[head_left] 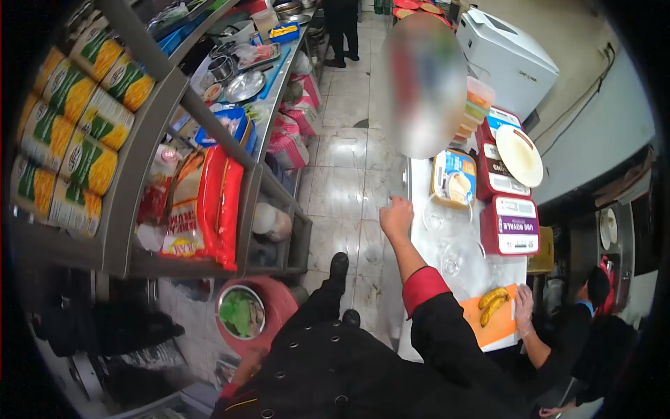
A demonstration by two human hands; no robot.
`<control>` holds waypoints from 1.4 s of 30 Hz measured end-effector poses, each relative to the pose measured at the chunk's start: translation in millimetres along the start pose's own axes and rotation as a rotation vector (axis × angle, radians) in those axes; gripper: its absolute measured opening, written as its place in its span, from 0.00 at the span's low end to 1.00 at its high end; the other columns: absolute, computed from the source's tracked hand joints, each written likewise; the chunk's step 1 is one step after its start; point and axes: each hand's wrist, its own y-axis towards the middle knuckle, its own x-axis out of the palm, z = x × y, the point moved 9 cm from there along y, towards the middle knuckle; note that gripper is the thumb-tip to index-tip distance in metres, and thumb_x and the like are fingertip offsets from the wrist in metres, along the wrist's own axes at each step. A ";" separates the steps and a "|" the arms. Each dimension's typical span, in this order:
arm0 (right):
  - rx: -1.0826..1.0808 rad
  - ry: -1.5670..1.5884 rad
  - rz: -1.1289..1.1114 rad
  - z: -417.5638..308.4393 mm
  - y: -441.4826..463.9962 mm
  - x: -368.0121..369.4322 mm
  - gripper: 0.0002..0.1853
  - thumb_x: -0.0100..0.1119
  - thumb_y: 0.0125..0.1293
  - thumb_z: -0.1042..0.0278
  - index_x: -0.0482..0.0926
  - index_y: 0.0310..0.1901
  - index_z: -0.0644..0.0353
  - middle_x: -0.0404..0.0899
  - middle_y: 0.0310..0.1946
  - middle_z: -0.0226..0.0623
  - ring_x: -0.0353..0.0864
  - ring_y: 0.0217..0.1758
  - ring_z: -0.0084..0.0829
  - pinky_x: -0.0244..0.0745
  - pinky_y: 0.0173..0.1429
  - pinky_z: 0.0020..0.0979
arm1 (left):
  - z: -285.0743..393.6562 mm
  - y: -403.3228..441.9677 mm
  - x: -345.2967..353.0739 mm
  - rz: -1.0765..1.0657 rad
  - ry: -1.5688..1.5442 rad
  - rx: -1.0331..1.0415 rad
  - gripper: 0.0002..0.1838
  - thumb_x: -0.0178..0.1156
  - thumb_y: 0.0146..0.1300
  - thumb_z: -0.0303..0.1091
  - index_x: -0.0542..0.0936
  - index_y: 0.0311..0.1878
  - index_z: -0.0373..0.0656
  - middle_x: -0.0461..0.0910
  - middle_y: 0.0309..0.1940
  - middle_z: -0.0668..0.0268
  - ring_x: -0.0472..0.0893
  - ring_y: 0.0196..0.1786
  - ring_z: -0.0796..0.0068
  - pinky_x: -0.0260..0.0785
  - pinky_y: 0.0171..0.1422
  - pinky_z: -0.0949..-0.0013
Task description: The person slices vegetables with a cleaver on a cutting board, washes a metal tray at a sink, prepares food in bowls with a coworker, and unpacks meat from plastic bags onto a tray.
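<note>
My right hand (397, 216) is closed at the left edge of the white counter (427, 272), with its fingers curled. Whatever is in it, if anything, is too small to make out. Low beside my body, my left hand (252, 362) shows blurred, near a red tub (276, 297); its fingers are unclear. In that tub sits a metal bowl (241, 312) with green leaves. Clear glass dishes (452, 262) stand on the counter just right of my right forearm. Beyond them is a yellow-and-blue ice cream tub (453, 179).
A co-worker's gloved hand (523, 307) rests by ripe bananas (494, 306) on an orange cutting board (473, 322). Red ice cream tubs (509, 225) line the counter's right side. Shelves with cans (88, 164) stand left; another person (340, 28) is down the tiled aisle.
</note>
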 end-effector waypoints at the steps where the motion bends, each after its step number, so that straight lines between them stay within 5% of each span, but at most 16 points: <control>1: 0.000 -0.030 0.099 -2.9 16.1 -3.6 0.23 0.64 0.54 0.63 0.80 0.54 0.56 0.76 0.57 0.46 0.69 0.65 0.49 0.64 0.69 0.50 | 60.6 21.5 -7.0 0.012 -0.333 -0.212 0.07 0.55 0.67 0.33 0.81 0.40 0.43 0.79 0.28 0.67 0.80 0.31 0.75 0.71 0.33 0.69; 3: 0.034 -0.011 0.128 -9.0 55.3 9.3 0.24 0.64 0.55 0.62 0.79 0.56 0.55 0.73 0.59 0.48 0.66 0.68 0.50 0.60 0.72 0.51 | 168.7 90.0 -20.3 -0.007 -0.231 -0.003 0.08 0.56 0.67 0.35 0.81 0.38 0.42 0.80 0.29 0.67 0.79 0.29 0.76 0.70 0.32 0.69; 5: 0.116 0.010 0.137 -10.5 99.7 20.7 0.27 0.65 0.54 0.62 0.77 0.58 0.54 0.69 0.64 0.51 0.60 0.73 0.51 0.55 0.75 0.53 | 259.2 178.2 -20.5 0.040 -0.102 0.302 0.14 0.59 0.68 0.33 0.80 0.54 0.38 0.82 0.37 0.66 0.79 0.40 0.77 0.74 0.45 0.71; 6: 0.105 -0.001 0.128 -14.9 122.1 25.2 0.27 0.65 0.54 0.62 0.77 0.58 0.54 0.69 0.64 0.51 0.60 0.73 0.51 0.55 0.75 0.53 | 282.1 234.4 -6.7 -0.038 -0.120 0.183 0.17 0.63 0.65 0.38 0.81 0.53 0.39 0.85 0.41 0.60 0.83 0.45 0.68 0.76 0.52 0.63; 11: 0.227 -0.256 -0.067 -29.4 230.0 31.7 0.30 0.65 0.55 0.58 0.76 0.62 0.55 0.63 0.68 0.55 0.61 0.71 0.60 0.61 0.71 0.58 | 581.5 378.9 -23.3 -0.022 0.057 0.586 0.19 0.65 0.63 0.42 0.80 0.52 0.40 0.84 0.34 0.60 0.83 0.39 0.68 0.75 0.48 0.64; 17: 0.339 -0.654 -0.501 -13.9 253.1 76.0 0.28 0.56 0.65 0.58 0.73 0.65 0.58 0.39 0.76 0.69 0.45 0.75 0.78 0.69 0.66 0.62 | 744.9 528.6 -113.5 -0.110 -0.302 0.372 0.16 0.64 0.60 0.41 0.81 0.48 0.44 0.84 0.35 0.62 0.84 0.35 0.70 0.76 0.40 0.60; 22: 0.396 -0.714 -0.718 10.7 248.0 91.7 0.26 0.55 0.67 0.65 0.72 0.67 0.57 0.29 0.77 0.70 0.49 0.75 0.76 0.73 0.65 0.59 | 778.6 581.9 -198.9 -0.074 -0.392 0.218 0.13 0.63 0.64 0.43 0.79 0.48 0.51 0.82 0.35 0.72 0.80 0.33 0.77 0.69 0.31 0.69; 23: 0.562 -0.461 -0.463 40.9 245.4 96.9 0.25 0.55 0.68 0.65 0.73 0.66 0.58 0.28 0.77 0.69 0.48 0.75 0.76 0.72 0.65 0.59 | 777.7 599.9 -211.2 -0.098 -0.419 0.180 0.13 0.62 0.65 0.44 0.79 0.49 0.51 0.82 0.35 0.72 0.81 0.34 0.77 0.69 0.32 0.70; 25: 0.587 -0.419 -0.467 51.1 246.7 102.1 0.25 0.55 0.69 0.63 0.74 0.66 0.59 0.26 0.77 0.70 0.49 0.75 0.76 0.70 0.67 0.61 | 780.9 612.4 -236.7 -0.072 -0.593 0.066 0.14 0.60 0.67 0.45 0.79 0.50 0.51 0.83 0.38 0.71 0.82 0.37 0.74 0.72 0.34 0.67; 26: 0.447 -0.640 -0.722 36.4 247.2 105.6 0.25 0.54 0.70 0.60 0.74 0.66 0.60 0.26 0.77 0.71 0.51 0.75 0.76 0.68 0.68 0.62 | 783.0 621.8 -246.0 -0.059 -0.604 0.065 0.14 0.60 0.67 0.45 0.79 0.50 0.51 0.83 0.38 0.71 0.82 0.37 0.74 0.72 0.34 0.67; 29: 0.221 -0.947 -1.027 72.6 262.6 157.7 0.25 0.53 0.71 0.55 0.76 0.64 0.61 0.46 0.76 0.68 0.63 0.73 0.66 0.67 0.67 0.64 | 762.4 659.2 -282.0 0.061 -1.131 -0.027 0.19 0.58 0.69 0.49 0.74 0.56 0.49 0.82 0.42 0.67 0.82 0.40 0.69 0.74 0.41 0.63; 34: 0.035 -0.663 -1.446 -14.5 355.5 145.9 0.33 0.58 0.67 0.40 0.80 0.56 0.67 0.83 0.52 0.55 0.87 0.52 0.39 0.81 0.56 0.47 | 719.2 680.3 -312.3 0.241 -1.657 -0.064 0.28 0.59 0.69 0.52 0.67 0.64 0.46 0.81 0.52 0.61 0.82 0.52 0.64 0.74 0.51 0.62; 36: 0.317 -0.632 -1.581 -34.4 409.6 158.4 0.35 0.60 0.65 0.38 0.80 0.54 0.68 0.83 0.50 0.57 0.90 0.38 0.40 0.85 0.42 0.41 | 694.0 676.4 -332.3 0.356 -1.754 -0.106 0.27 0.59 0.70 0.52 0.67 0.64 0.46 0.79 0.55 0.60 0.81 0.55 0.62 0.74 0.53 0.59; 38: -0.137 -0.498 -1.580 -34.8 457.5 224.2 0.30 0.64 0.65 0.44 0.79 0.55 0.65 0.85 0.41 0.50 0.88 0.27 0.42 0.83 0.30 0.41 | 671.8 672.2 -349.7 0.458 -1.761 -0.130 0.25 0.56 0.72 0.49 0.67 0.63 0.45 0.79 0.56 0.59 0.81 0.56 0.62 0.75 0.53 0.60; 40: 0.500 0.019 -1.418 -46.4 521.3 251.0 0.27 0.66 0.65 0.51 0.77 0.57 0.64 0.84 0.33 0.43 0.85 0.25 0.38 0.83 0.28 0.38 | 659.1 671.9 -356.7 0.512 -1.779 -0.183 0.22 0.55 0.73 0.47 0.67 0.63 0.44 0.79 0.57 0.59 0.82 0.56 0.62 0.76 0.53 0.60; 42: 0.350 -0.073 -1.368 -91.0 587.9 260.7 0.26 0.67 0.66 0.56 0.75 0.59 0.63 0.82 0.31 0.40 0.84 0.27 0.32 0.83 0.28 0.36 | 651.2 669.8 -355.8 0.580 -1.816 -0.255 0.20 0.53 0.74 0.44 0.68 0.62 0.44 0.79 0.57 0.59 0.82 0.56 0.61 0.77 0.52 0.61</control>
